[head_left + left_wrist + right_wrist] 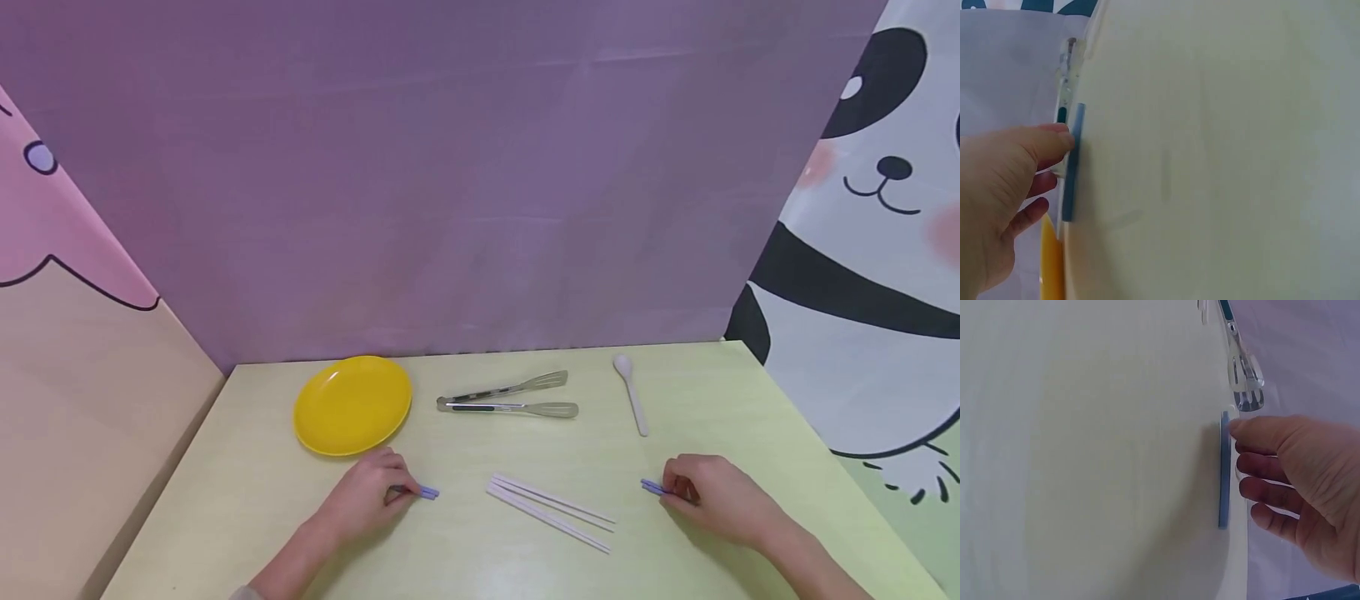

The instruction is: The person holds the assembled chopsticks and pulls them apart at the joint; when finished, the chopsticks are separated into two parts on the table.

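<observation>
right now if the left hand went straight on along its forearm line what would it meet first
Probably the tongs, near their hinge end, though the left hand might brush the yellow plate on the way; the hand's height is unclear.
</observation>
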A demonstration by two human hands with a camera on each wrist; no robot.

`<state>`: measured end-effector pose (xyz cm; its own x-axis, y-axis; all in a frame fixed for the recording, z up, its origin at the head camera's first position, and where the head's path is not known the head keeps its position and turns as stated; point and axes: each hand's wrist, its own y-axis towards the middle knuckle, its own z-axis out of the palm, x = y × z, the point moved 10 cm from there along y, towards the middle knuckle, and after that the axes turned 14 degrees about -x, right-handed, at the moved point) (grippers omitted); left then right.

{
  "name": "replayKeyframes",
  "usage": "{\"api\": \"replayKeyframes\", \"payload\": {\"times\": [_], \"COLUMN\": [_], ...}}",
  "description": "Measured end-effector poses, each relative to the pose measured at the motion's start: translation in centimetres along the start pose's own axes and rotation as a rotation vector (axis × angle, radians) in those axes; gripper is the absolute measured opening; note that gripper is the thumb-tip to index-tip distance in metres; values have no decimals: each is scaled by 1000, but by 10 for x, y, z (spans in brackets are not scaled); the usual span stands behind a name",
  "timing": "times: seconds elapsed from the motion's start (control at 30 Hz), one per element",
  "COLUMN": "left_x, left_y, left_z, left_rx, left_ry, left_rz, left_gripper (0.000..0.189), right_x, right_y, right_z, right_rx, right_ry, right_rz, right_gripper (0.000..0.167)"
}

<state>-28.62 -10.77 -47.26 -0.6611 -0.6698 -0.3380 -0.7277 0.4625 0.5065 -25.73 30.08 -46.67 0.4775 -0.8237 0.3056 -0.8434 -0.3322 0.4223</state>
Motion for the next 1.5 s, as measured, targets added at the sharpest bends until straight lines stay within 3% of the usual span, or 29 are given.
{"api": "replayKeyframes", "payload": {"times": [0.1, 0.23, 0.4, 0.6, 0.77, 0.93, 1.07, 1.5], "left_x": [-8, -31, -65, -85, -98, -104, -103, -101], "left_y": [7, 26, 52, 69, 78, 83, 83, 82], "left_z": [-2, -2, 6, 37, 70, 96, 107, 120], "left_rx": [-7, -14, 24, 121, 150, 128, 120, 177], "left_ry": [-10, -40, -92, -140, -151, -141, -103, -59], "left_rz": [5, 63, 132, 120, 121, 91, 82, 103], "left_gripper": [9, 7, 6, 8, 8, 9, 8, 6], "right_x": [9, 28, 50, 72, 86, 89, 94, 109], "right_y": [5, 12, 25, 36, 39, 40, 40, 50], "right_z": [-5, -12, -6, 22, 34, 46, 56, 62], "right_rx": [-44, -104, -76, 17, 1, 31, 79, 100], "right_ry": [-3, 26, 101, 186, 231, 196, 155, 21], "right_rz": [-46, -133, -172, -177, -218, -220, -221, -207], "right_gripper": [30, 33, 32, 26, 27, 26, 25, 29]}}
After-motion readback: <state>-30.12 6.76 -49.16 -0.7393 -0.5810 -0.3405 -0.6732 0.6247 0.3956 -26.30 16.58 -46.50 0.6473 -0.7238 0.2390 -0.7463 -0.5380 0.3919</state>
